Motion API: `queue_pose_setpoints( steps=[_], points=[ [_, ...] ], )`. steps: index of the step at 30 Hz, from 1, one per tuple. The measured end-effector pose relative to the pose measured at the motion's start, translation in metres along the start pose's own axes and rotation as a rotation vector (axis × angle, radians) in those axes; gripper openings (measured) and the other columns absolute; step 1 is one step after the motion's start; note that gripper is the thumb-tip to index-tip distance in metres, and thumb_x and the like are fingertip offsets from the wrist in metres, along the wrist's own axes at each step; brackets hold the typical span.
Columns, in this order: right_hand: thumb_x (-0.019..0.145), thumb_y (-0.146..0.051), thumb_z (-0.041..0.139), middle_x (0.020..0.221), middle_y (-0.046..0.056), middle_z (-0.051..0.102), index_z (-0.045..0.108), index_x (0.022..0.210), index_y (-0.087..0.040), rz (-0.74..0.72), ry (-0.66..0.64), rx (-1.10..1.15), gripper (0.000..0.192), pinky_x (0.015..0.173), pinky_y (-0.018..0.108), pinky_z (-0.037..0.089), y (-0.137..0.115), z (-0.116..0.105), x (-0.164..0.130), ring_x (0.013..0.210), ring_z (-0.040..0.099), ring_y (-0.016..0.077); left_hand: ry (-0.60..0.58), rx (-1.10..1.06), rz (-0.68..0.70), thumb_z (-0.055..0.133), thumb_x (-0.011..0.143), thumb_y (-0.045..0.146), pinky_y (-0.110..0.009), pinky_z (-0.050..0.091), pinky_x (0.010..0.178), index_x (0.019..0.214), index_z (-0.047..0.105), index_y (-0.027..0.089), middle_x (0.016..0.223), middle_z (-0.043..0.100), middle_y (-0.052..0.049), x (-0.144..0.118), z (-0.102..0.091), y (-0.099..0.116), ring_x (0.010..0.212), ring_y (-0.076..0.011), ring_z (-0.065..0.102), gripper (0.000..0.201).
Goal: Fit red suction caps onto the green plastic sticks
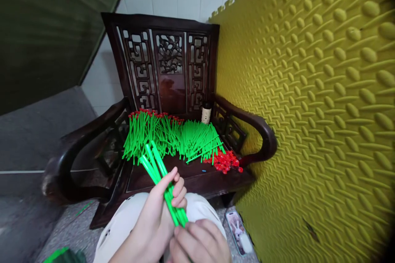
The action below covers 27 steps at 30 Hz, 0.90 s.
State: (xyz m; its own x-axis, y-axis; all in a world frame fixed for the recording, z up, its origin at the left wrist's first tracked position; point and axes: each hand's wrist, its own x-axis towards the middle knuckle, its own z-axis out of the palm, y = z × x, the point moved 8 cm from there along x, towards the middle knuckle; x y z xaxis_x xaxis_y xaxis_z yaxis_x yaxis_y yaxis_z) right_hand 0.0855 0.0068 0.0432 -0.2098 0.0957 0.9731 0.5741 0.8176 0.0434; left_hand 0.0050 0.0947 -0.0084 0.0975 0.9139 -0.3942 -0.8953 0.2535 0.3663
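My left hand (168,197) is closed around several bright green plastic tubes (157,164), held at a slant over my lap. At their lower end my right hand (199,240) has its fingers curled together; what is between those fingertips is hidden. Beyond my hands, on the dark wooden chair seat (145,181), lies a pile of green tubes with red tips (148,131). Beside it to the right spreads a heap of plain green tubes (199,139). Small red plastic pieces (226,161) are heaped at the seat's right front.
A cream cup-like container with a dark top (206,114) stands at the seat's back. Curved armrests (259,131) flank the seat. A yellow foam mat (302,102) rises on the right. On the floor lie a phone (237,230) and green material (63,256).
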Motion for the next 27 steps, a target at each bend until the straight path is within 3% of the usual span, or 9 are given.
queue_pose_setpoints(
  steps=[3, 6, 10, 12, 15, 18, 21, 24, 27],
  points=[
    [0.090, -0.018, 0.046, 0.065, 0.003, 0.069, 0.066, 0.071, -0.014, 0.008, -0.021, 0.027, 0.027, 0.064, 0.028, 0.050, 0.012, 0.001, 0.008, 0.062, 0.063, 0.0144, -0.068, 0.028, 0.024, 0.050, 0.094, 0.021, -0.016, 0.036, 0.039, 0.067, 0.045, 0.015, 0.053, 0.035, 0.007, -0.002, 0.004, -0.001, 0.040, -0.0038, 0.037, 0.028],
    [0.090, -0.021, 0.046, 0.074, 0.008, 0.070, 0.066, 0.082, -0.013, 0.099, -0.042, 0.049, 0.023, 0.068, 0.031, 0.051, 0.015, 0.003, 0.002, 0.068, 0.065, 0.0184, -0.126, -0.003, 0.003, 0.054, 0.093, 0.027, -0.015, 0.029, 0.037, 0.069, 0.046, 0.015, 0.051, 0.028, 0.009, -0.003, 0.008, 0.004, 0.036, -0.0023, 0.028, 0.028],
    [0.086, -0.030, 0.050, 0.100, 0.015, 0.067, 0.055, 0.113, -0.012, 0.510, -0.248, 0.204, 0.032, 0.074, 0.032, 0.052, 0.039, 0.020, -0.019, 0.090, 0.065, 0.0242, -0.202, 0.026, 0.083, 0.050, 0.095, 0.030, -0.015, 0.028, 0.038, 0.071, 0.048, 0.015, 0.051, 0.027, 0.010, -0.006, 0.018, 0.016, 0.037, -0.0027, 0.023, 0.028],
    [0.083, -0.024, 0.052, 0.091, 0.010, 0.067, 0.055, 0.107, -0.016, 0.698, -0.405, 0.390, 0.025, 0.069, 0.028, 0.051, 0.050, 0.032, -0.027, 0.081, 0.065, 0.0207, -0.216, 0.097, 0.112, 0.050, 0.095, 0.034, -0.016, 0.033, 0.042, 0.068, 0.047, 0.016, 0.052, 0.030, 0.008, -0.010, 0.022, 0.015, 0.040, -0.0042, 0.026, 0.032],
    [0.080, -0.022, 0.055, 0.065, -0.001, 0.058, 0.056, 0.081, -0.020, 0.933, -0.587, 0.565, 0.002, 0.055, 0.023, 0.043, 0.060, 0.044, -0.036, 0.058, 0.055, 0.0138, -0.222, 0.270, 0.181, 0.052, 0.091, 0.044, -0.019, 0.042, 0.054, 0.063, 0.046, 0.016, 0.057, 0.039, 0.004, -0.013, 0.029, 0.012, 0.053, -0.0084, 0.040, 0.040],
    [0.079, -0.028, 0.059, 0.058, -0.006, 0.049, 0.054, 0.077, -0.020, 1.129, -0.578, 0.674, 0.011, 0.051, 0.021, 0.035, 0.062, 0.049, -0.044, 0.052, 0.043, 0.0105, -0.240, 0.452, 0.268, 0.056, 0.088, 0.048, -0.022, 0.047, 0.076, 0.061, 0.051, 0.016, 0.069, 0.050, 0.000, -0.014, 0.036, 0.013, 0.077, -0.0134, 0.053, 0.042],
    [0.078, -0.039, 0.061, 0.066, -0.004, 0.050, 0.054, 0.082, -0.019, 1.223, -0.496, 0.850, 0.021, 0.054, 0.021, 0.036, 0.055, 0.052, -0.051, 0.058, 0.045, 0.0111, -0.251, 0.467, 0.280, 0.065, 0.083, 0.042, -0.028, 0.045, 0.093, 0.074, 0.061, 0.016, 0.085, 0.058, -0.003, -0.011, 0.043, 0.021, 0.098, -0.0183, 0.055, 0.027],
    [0.082, -0.043, 0.056, 0.069, -0.002, 0.052, 0.056, 0.081, -0.019, 1.254, -0.524, 0.844, 0.024, 0.057, 0.022, 0.038, 0.053, 0.051, -0.057, 0.062, 0.047, 0.0130, -0.277, 0.281, 0.305, 0.070, 0.079, 0.037, -0.037, 0.049, 0.092, 0.097, 0.064, 0.015, 0.106, 0.060, -0.010, -0.008, 0.054, 0.039, 0.109, -0.0254, 0.054, 0.029],
    [0.080, -0.041, 0.061, 0.067, -0.002, 0.054, 0.059, 0.082, -0.021, 1.240, -0.581, 0.772, 0.021, 0.058, 0.023, 0.038, 0.055, 0.048, -0.059, 0.062, 0.048, 0.0135, -0.251, 0.216, 0.369, 0.062, 0.086, 0.028, -0.027, 0.055, 0.069, 0.104, 0.062, 0.015, 0.100, 0.062, -0.008, -0.007, 0.061, 0.056, 0.085, -0.0168, 0.062, 0.023]
  ],
)
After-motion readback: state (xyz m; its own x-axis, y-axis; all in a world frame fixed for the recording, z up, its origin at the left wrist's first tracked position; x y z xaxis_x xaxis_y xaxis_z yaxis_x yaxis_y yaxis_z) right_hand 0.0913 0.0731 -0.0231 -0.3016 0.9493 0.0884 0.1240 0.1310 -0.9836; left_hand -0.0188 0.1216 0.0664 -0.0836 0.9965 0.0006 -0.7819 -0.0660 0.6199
